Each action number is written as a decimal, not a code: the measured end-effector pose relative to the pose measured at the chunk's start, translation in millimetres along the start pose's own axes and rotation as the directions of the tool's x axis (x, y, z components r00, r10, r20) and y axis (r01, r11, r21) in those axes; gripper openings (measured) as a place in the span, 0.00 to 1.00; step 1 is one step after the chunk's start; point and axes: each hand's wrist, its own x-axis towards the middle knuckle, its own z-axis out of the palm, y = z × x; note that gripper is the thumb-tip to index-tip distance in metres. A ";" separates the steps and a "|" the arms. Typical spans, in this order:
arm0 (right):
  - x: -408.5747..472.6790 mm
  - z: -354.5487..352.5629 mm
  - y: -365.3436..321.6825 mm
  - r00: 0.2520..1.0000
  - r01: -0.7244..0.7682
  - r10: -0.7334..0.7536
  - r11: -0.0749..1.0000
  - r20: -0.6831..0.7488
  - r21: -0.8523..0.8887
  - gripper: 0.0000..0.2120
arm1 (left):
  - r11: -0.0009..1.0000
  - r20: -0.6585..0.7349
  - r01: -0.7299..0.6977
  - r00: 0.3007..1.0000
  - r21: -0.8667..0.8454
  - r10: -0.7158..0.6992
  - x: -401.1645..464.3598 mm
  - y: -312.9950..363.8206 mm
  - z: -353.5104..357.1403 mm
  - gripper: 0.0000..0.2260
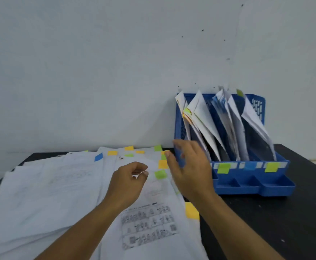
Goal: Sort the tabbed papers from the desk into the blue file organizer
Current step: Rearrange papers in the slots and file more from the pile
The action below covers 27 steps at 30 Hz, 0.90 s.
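A loose spread of white printed paper sheets [46,186] covers the left and middle of the black table [285,212], overlapping one another in several layers. Small sticky tabs project from their far and right edges: yellow tabs [162,164], green tabs [160,174] and one blue tab [98,157]. A further yellow tab [192,211] sticks out at the right edge of the nearest sheet, which carries a grid of small black-and-white pictures [148,226].

The blue plastic file organizer [255,184] stands on the right far part of the table, against the pale wall [97,62]. Its upright slots hold white papers [206,119] leaning to the left, some with coloured edges near the top. Its front strip bears a green label [223,168], a blue label [249,166] and a second green label [271,167]. Shallow open trays run along its near base.

The left hand [129,182] hovers over the middle of the paper spread, fingers curled, thumb and forefinger close together; whether they pinch a sheet cannot be told. The right hand [190,166] is held with fingers spread and relaxed, holding nothing, in front of the organizer's left near corner and just above the tabbed edges. Motion blur softens both hands.
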 end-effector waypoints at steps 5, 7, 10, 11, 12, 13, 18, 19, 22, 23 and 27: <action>-38.1 43.9 -10.0 0.901 -0.125 0.120 0.992 0.417 -0.016 0.19 | 0.963 -0.095 0.112 0.991 0.246 -0.091 -15.8 -40.8 -38.6 0.09; -51.0 54.9 -10.1 0.834 -0.161 0.171 0.985 0.525 -0.066 0.20 | 0.933 -0.152 0.172 0.980 0.316 -0.129 -22.3 -57.0 -51.2 0.12; -68.6 63.9 -8.4 0.778 -0.187 0.216 0.976 0.590 -0.111 0.20 | 0.884 -0.182 0.252 0.964 0.393 -0.194 -34.2 -81.6 -60.9 0.24; -72.7 65.6 -7.2 0.769 -0.180 0.219 0.976 0.600 -0.126 0.21 | 0.862 -0.177 0.276 0.959 0.425 -0.220 -37.8 -88.4 -61.8 0.29; -75.7 66.9 -6.3 0.766 -0.170 0.217 0.976 0.605 -0.136 0.21 | 0.844 -0.172 0.293 0.955 0.449 -0.241 -41.4 -93.9 -62.1 0.32; -77.3 66.8 -5.1 0.767 -0.170 0.219 0.976 0.603 -0.138 0.21 | 0.835 -0.168 0.303 0.953 0.459 -0.253 -43.8 -97.6 -61.3 0.34; -82.6 66.7 -1.9 0.784 -0.195 0.218 0.975 0.582 -0.103 0.20 | 0.861 -0.169 0.326 0.945 0.391 -0.280 -49.1 -104.3 -62.2 0.33; -83.9 66.6 -1.5 0.784 -0.196 0.217 0.976 0.581 -0.099 0.20 | 0.866 -0.168 0.326 0.945 0.380 -0.281 -49.5 -105.3 -63.6 0.31; -83.7 65.3 -1.1 0.782 -0.224 0.231 0.971 0.579 -0.084 0.20 | 0.904 -0.173 0.274 0.958 0.328 -0.228 -51.4 -107.3 -69.0 0.18; -83.2 65.1 -0.9 0.781 -0.236 0.236 0.969 0.578 -0.078 0.20 | 0.915 -0.176 0.255 0.962 0.312 -0.208 -52.0 -107.3 -70.9 0.13; -83.1 64.8 -1.7 0.779 -0.248 0.244 0.966 0.577 -0.074 0.20 | 0.912 -0.117 0.206 0.978 0.355 -0.175 -55.7 -103.1 -76.7 0.13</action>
